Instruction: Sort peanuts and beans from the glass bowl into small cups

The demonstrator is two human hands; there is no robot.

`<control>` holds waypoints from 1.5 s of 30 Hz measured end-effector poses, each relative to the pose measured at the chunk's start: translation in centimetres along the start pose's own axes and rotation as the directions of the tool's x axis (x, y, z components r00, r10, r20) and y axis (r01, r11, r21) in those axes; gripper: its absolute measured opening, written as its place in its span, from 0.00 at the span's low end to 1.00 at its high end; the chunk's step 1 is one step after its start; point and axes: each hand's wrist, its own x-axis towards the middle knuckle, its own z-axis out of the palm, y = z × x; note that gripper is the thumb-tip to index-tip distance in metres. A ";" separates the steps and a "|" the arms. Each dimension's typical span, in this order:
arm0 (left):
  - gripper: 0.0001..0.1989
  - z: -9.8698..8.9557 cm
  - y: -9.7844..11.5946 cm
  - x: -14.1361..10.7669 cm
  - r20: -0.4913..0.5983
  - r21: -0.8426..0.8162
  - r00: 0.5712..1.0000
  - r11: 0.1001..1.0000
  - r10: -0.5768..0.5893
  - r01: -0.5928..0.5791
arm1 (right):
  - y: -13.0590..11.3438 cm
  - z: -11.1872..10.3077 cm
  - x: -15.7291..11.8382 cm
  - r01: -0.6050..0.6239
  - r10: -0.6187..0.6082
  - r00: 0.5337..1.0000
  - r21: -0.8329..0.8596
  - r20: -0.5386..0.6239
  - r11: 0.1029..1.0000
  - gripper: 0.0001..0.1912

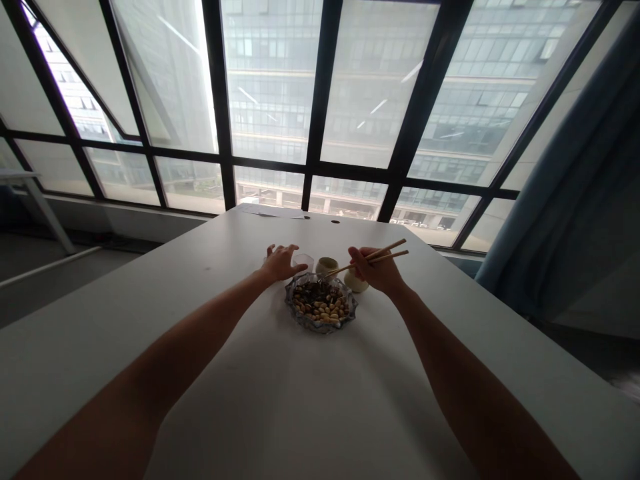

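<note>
Centrally, a scalloped glass bowl [323, 327] of nuts [327, 311] and dark seeds [315, 291] is set on the table [280, 400], between and slightly nearer than the hands. Chopsticks [393, 247] are gripped by the right hand [377, 270]. The left hand [283, 262] is held with fingers parted at a clear cup [304, 261]; contact cannot be confirmed. One cream pot [327, 265] is noted behind; another [355, 284] is partly obscured.

black-framed windows [319, 100] — pale building [273, 63] beyond — blue curtain [565, 173] right, side table [50, 215] left

The head camera looks from behind and above the fingers [299, 269], facing forward and down over the table [300, 387]; the fingers appear small, well apart from the lens, with window panes [273, 87] beyond them.
</note>
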 end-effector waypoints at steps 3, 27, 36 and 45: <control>0.29 -0.2 -1.8 -2.1 -0.162 -0.026 0.987 1.000 -0.002 -0.002 | -0.2 0.0 0.0 0.005 -0.005 1.000 -0.003 -0.003 1.000 0.32; 0.31 1.9 -6.1 -5.6 -0.237 -0.347 0.953 0.933 -0.187 0.096 | 0.8 -0.7 1.0 -0.202 0.255 0.949 0.262 -0.187 0.944 0.33; 0.29 1.8 -6.0 -5.6 -0.270 -0.321 0.951 0.945 -0.150 0.058 | 0.8 -0.7 1.0 -0.198 0.250 0.953 0.270 -0.174 0.942 0.32; 0.27 1.6 -5.9 -5.7 -0.212 -0.315 0.948 0.935 -0.236 0.162 | 0.8 -0.9 1.0 -0.230 0.275 0.946 0.245 -0.170 0.942 0.32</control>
